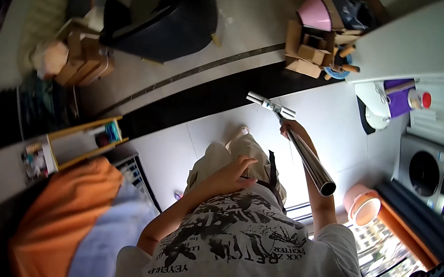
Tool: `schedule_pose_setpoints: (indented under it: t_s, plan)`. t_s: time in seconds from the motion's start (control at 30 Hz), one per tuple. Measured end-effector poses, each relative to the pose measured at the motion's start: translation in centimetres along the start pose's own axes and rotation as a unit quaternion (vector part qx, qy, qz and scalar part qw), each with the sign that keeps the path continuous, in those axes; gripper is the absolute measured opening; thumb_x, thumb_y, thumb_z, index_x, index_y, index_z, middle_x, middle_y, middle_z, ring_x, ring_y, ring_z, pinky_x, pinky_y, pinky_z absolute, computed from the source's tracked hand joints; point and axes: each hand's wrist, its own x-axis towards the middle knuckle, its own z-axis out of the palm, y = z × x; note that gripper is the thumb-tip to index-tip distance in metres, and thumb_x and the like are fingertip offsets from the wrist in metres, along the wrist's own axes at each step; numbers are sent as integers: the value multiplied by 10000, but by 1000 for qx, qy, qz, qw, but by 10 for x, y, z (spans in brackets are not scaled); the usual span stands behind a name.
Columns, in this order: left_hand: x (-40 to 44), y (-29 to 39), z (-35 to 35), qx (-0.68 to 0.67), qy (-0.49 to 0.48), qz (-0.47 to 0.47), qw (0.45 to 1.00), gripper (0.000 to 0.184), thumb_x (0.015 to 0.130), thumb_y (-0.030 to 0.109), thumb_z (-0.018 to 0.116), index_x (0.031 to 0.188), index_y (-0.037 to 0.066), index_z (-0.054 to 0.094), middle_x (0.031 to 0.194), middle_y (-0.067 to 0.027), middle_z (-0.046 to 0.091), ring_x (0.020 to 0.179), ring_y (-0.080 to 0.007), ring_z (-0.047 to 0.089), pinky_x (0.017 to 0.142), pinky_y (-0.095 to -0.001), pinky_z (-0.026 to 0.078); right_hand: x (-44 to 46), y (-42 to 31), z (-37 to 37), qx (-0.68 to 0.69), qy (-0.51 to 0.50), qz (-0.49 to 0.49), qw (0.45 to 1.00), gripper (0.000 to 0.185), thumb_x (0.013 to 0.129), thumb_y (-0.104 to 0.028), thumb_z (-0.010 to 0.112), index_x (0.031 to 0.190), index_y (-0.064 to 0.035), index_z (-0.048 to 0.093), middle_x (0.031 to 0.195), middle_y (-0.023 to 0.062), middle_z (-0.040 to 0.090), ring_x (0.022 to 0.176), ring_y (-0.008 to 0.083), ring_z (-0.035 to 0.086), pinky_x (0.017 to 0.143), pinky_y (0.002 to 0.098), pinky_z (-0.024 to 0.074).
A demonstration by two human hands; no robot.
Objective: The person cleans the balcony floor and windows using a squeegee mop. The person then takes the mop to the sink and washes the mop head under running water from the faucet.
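Note:
My right hand is closed around a shiny metal pole, near its far end. The pole slants toward me, and its round hollow end is nearest the camera. Beyond my fingers, a silver T-shaped head sits across the pole's far end. My left hand is in front of my waist, by the beige trousers, fingers apart and nothing in them. A dark strap hangs at the waist between my arms.
A black chair and cardboard boxes stand ahead. At left are a yellow-edged shelf and an orange cloth. To the right are a washing machine, a pink bucket and a bright window.

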Motion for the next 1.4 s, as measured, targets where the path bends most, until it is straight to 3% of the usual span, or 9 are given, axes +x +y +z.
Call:
schedule_pose_setpoints:
  t_s: [0.17,0.6,0.8,0.93,1.1,1.23,1.3,1.37,1.4]
  plan:
    - [-27,4,19,-59,105,-60,991,446,756,303,500,1086,31,372,953,-133,438,820,-238,458,724,-320,372,20,-19,3,-23,27,118,992,118,730,-65,458,631,-22,410,514,75,455,408,126,465,372,191,407]
    - [-62,-39,142,-10,134,-107,985,408,780,324,421,1057,25,410,1000,-154,440,910,-277,446,777,-345,362,-26,47,-50,-266,-16,-15,964,127,748,-104,466,680,-2,435,538,69,465,456,125,470,433,194,406]
    - [-60,-26,186,-82,167,5,983,424,771,298,472,1084,24,389,1045,-132,420,929,-234,460,783,-317,376,-51,66,-79,-367,-57,-129,919,143,757,-122,469,702,8,446,550,67,469,479,125,472,462,196,406]
    - [-51,10,203,18,181,162,970,492,745,267,523,1138,37,338,1119,-144,364,1042,-249,363,862,-337,321,-59,71,-86,-405,-56,-200,891,156,763,-134,472,717,14,453,557,65,472,494,125,473,481,196,406]
    - [-11,34,232,89,214,304,924,679,658,266,622,1193,52,263,1177,-176,279,1094,-300,286,902,-369,278,-60,46,-89,-355,-167,-111,913,137,755,-114,463,722,18,447,628,75,480,552,126,475,535,216,397]
    - [31,63,240,60,341,243,906,649,598,218,669,1125,60,325,1136,-165,287,1085,-313,280,881,-353,304,-69,29,-87,-329,-162,-87,926,144,744,-118,470,731,22,436,634,80,474,549,135,472,533,229,397]
    - [49,90,231,63,389,296,870,464,599,189,667,978,73,425,1016,-137,408,963,-274,410,781,-330,376,-76,19,-91,-312,-158,-77,934,149,738,-120,473,736,24,430,636,83,471,548,140,470,533,235,397]
    - [76,105,239,13,251,321,913,266,605,178,657,762,68,473,769,-95,515,700,-229,512,585,-319,405,-86,9,-95,-294,-155,-67,941,156,732,-121,476,741,25,425,639,86,468,547,145,469,532,241,396]
    - [84,120,240,4,295,385,875,237,606,167,635,563,67,423,496,-62,459,443,-222,463,432,-329,338,-91,3,-97,-281,-154,-62,945,160,729,-122,478,743,26,422,641,87,467,546,147,468,531,244,396]
